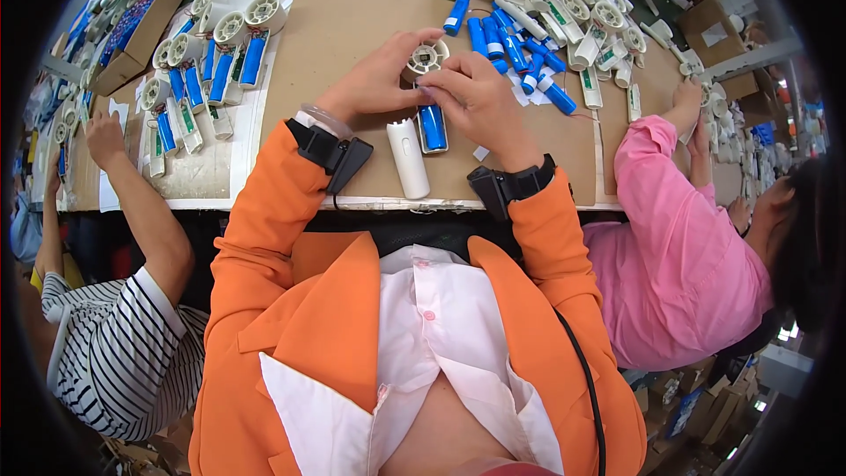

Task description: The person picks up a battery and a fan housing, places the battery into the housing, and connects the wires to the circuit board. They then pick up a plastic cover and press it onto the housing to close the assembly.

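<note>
In front of me on the brown board lies a white handheld-fan body with a round, spoked head (426,58). A blue cylindrical battery (433,128) sits in its handle half. My left hand (385,79) curves around the left side of the head, thumb and fingers gripping it. Over the neck, between head and battery, my right hand (476,99) is closed in a pinch. What lies between its fingertips is hidden. A loose white handle cover (408,159) rests just left of the battery, below my left hand.
More fan bodies with blue batteries (253,59) lie in rows at the left. Loose blue batteries (509,40) and white fan parts (608,16) are heaped at the far right. A cardboard box (139,35) stands far left. Co-workers sit close on both sides, their arms over the table.
</note>
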The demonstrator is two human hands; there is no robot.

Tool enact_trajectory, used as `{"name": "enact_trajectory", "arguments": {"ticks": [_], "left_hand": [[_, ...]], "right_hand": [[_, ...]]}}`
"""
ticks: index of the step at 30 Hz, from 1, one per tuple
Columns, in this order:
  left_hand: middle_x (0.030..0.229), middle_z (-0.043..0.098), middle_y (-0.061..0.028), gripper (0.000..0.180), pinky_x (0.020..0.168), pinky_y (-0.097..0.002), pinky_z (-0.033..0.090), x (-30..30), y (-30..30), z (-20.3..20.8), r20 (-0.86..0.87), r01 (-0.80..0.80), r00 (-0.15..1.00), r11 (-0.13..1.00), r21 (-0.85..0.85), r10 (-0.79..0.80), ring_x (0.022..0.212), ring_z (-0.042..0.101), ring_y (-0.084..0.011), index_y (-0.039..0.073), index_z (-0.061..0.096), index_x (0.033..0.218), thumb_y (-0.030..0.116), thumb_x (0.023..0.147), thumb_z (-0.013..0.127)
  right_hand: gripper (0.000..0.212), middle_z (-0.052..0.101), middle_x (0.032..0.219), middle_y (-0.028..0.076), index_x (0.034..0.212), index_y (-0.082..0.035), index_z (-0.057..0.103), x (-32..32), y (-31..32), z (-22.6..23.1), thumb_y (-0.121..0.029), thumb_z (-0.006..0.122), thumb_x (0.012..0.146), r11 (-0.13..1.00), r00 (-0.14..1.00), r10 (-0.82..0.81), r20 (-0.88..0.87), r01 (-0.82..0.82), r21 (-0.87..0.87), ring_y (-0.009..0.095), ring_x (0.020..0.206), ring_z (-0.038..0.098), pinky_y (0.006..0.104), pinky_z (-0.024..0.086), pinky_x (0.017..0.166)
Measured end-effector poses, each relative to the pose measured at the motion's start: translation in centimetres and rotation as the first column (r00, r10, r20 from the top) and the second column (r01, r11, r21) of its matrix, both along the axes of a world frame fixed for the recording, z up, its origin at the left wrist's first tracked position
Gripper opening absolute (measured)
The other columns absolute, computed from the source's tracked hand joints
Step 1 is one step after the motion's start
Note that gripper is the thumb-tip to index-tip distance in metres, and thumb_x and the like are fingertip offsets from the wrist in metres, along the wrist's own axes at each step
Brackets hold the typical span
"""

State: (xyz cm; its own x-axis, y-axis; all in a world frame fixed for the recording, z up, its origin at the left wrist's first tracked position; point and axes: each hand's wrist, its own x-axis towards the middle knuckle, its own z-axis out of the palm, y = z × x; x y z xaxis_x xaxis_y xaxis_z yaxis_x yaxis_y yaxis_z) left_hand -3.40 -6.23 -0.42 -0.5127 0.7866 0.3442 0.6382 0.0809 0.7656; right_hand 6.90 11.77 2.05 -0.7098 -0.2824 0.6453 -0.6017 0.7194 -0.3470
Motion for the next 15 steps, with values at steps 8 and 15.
{"name": "enact_trajectory", "arguments": {"ticks": [8, 15], "left_hand": [[0.134, 0.045, -0.0127, 0.081, 0.089, -0.0313, 0.049, -0.3, -0.4, 0.4, -0.014, 0.028, 0.999, 0.999, -0.034, -0.029, 0.108, 0.055, -0.0206, 0.013, 0.032, 0.149, 0.023, 0.080, 0.074], [0.134, 0.045, -0.0130, 0.078, 0.094, -0.0324, 0.047, 0.0, -0.4, 0.7, 0.049, 0.027, 0.998, 0.998, -0.055, -0.024, 0.113, 0.052, -0.0220, 0.012, 0.032, 0.149, 0.019, 0.081, 0.070]], "right_hand": [[0.014, 0.067, 0.083, 0.009, 0.093, -0.008, 0.071, 1.6, 2.3, -0.1, -0.007, 0.070, 0.078, 0.982, 0.949, -0.124, 0.289, 0.159, -0.101, 0.026, 0.071, 0.065, 0.0365, 0.052, 0.063], [0.015, 0.069, 0.082, 0.005, 0.097, -0.005, 0.071, 1.4, 1.9, -0.5, -0.007, 0.070, 0.082, 0.978, 0.897, -0.144, 0.418, 0.194, -0.079, 0.014, 0.065, 0.062, 0.0265, 0.050, 0.061]]}}
